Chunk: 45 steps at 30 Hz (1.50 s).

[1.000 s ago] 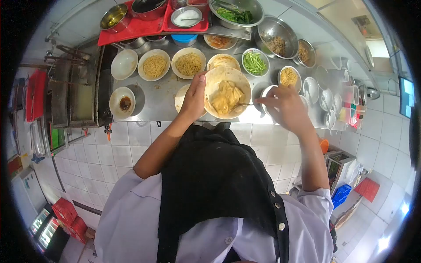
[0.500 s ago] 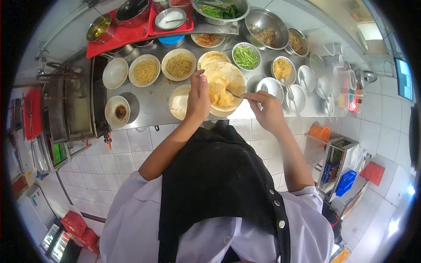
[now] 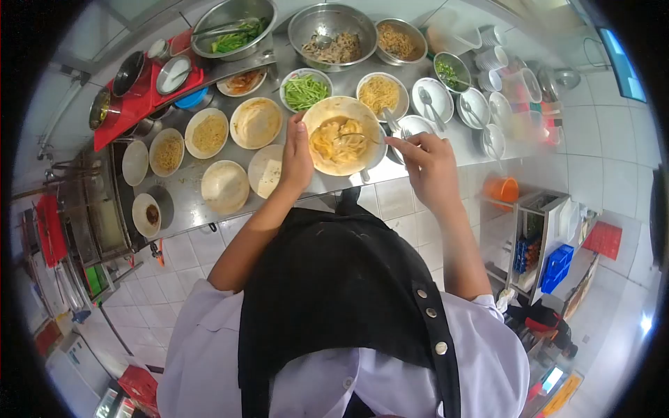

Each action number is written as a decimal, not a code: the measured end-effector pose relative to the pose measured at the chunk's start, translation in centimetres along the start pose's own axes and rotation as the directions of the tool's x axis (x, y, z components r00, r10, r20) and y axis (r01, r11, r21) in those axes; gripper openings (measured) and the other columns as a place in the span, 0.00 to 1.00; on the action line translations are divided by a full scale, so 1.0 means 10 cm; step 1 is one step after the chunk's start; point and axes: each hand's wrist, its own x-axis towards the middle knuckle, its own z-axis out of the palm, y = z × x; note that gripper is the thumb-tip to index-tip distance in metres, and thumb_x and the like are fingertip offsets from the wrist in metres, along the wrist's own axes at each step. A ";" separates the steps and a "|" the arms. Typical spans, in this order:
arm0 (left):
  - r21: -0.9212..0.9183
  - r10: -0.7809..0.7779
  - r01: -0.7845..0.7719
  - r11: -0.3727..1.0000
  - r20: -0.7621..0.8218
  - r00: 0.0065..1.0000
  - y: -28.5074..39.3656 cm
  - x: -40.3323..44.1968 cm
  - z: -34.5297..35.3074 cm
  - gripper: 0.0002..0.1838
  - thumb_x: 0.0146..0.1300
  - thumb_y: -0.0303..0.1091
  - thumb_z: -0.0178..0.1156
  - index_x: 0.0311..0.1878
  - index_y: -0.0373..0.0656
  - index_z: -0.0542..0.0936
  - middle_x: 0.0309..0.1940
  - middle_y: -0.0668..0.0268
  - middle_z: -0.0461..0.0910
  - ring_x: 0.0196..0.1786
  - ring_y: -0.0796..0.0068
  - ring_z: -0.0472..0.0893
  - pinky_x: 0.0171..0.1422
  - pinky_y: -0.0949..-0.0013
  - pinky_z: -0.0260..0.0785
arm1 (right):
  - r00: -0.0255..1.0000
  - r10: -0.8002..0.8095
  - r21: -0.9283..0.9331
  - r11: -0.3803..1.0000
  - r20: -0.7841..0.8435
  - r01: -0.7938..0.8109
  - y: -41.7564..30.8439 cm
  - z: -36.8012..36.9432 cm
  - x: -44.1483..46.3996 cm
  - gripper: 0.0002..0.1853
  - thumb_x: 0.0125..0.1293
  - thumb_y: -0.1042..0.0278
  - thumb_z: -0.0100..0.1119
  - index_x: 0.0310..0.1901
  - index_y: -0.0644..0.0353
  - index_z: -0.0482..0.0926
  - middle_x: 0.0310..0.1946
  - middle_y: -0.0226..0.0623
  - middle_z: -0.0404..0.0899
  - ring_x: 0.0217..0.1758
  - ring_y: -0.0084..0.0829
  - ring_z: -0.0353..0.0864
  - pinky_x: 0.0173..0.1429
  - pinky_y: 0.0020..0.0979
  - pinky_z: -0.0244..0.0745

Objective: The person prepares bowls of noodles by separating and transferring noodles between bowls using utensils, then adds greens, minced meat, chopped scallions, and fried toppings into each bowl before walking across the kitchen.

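While the left hand (image 3: 298,161) closes on the near-left side of a cream-coloured bowl (image 3: 325,115), with its thumb laid along the rim and its other fingers hidden, the right hand (image 3: 426,161) pinches the handle of a metal utensil (image 3: 371,140) between thumb and fingers. The utensil enters the bowl from the right, its inner end lying among yellowish, sauced noodles (image 3: 333,148). The bowl tilts towards the viewer at the front edge of a steel counter (image 3: 182,213); whether its base rests on anything cannot be told.

Just beside the left hand, a dish (image 3: 256,161) holds a flat white piece (image 3: 269,178); further left is a shallow bowl (image 3: 225,187) with residue on its inside. Beyond the held bowl are cut green stalks (image 3: 305,92) in one bowl and plain noodle strands (image 3: 378,95) in another. White bowls bearing spoons (image 3: 428,99) stand beyond the right hand. At the back, a large metal basin (image 3: 296,35) contains a brownish chopped mixture (image 3: 338,47). A black apron (image 3: 334,285) covers the person's front.
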 end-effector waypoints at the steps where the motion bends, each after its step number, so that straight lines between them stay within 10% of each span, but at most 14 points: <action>1: -0.008 0.015 -0.015 1.000 -0.008 1.000 -0.05 0.02 0.18 0.27 0.90 0.49 0.35 0.73 0.37 0.69 0.66 0.54 0.75 0.72 0.65 0.74 0.78 0.63 0.63 | 0.999 -0.054 -0.043 0.998 0.004 0.054 0.17 0.01 -0.01 0.20 0.61 0.75 0.65 0.52 0.43 0.93 0.34 0.28 0.83 0.40 0.31 0.84 0.48 0.39 0.73; 12: 0.393 0.292 -0.313 0.865 0.115 0.950 -0.79 0.60 0.51 0.21 0.87 0.40 0.45 0.73 0.40 0.70 0.58 0.44 0.83 0.60 0.43 0.84 0.66 0.54 0.74 | 0.978 -0.095 -0.128 0.984 0.188 0.121 1.09 0.60 0.21 0.17 0.62 0.72 0.63 0.49 0.44 0.93 0.35 0.36 0.83 0.42 0.38 0.88 0.46 0.40 0.85; 27: 0.555 0.440 -0.706 0.440 0.553 0.708 -0.76 0.84 0.25 0.29 0.78 0.46 0.60 0.75 0.42 0.69 0.64 0.49 0.80 0.64 0.43 0.81 0.69 0.49 0.75 | 0.966 0.170 -0.162 0.977 0.193 -0.139 1.08 1.43 -0.22 0.17 0.70 0.71 0.58 0.55 0.42 0.90 0.39 0.40 0.85 0.42 0.42 0.90 0.42 0.43 0.87; 45: 0.621 0.506 -0.530 0.577 0.238 0.829 -0.56 0.65 0.32 0.30 0.75 0.42 0.64 0.74 0.40 0.70 0.60 0.50 0.83 0.59 0.46 0.84 0.63 0.51 0.77 | 0.976 0.113 -0.156 0.984 0.185 -0.084 1.08 1.35 -0.26 0.15 0.67 0.70 0.61 0.52 0.47 0.91 0.37 0.37 0.83 0.44 0.42 0.86 0.46 0.45 0.85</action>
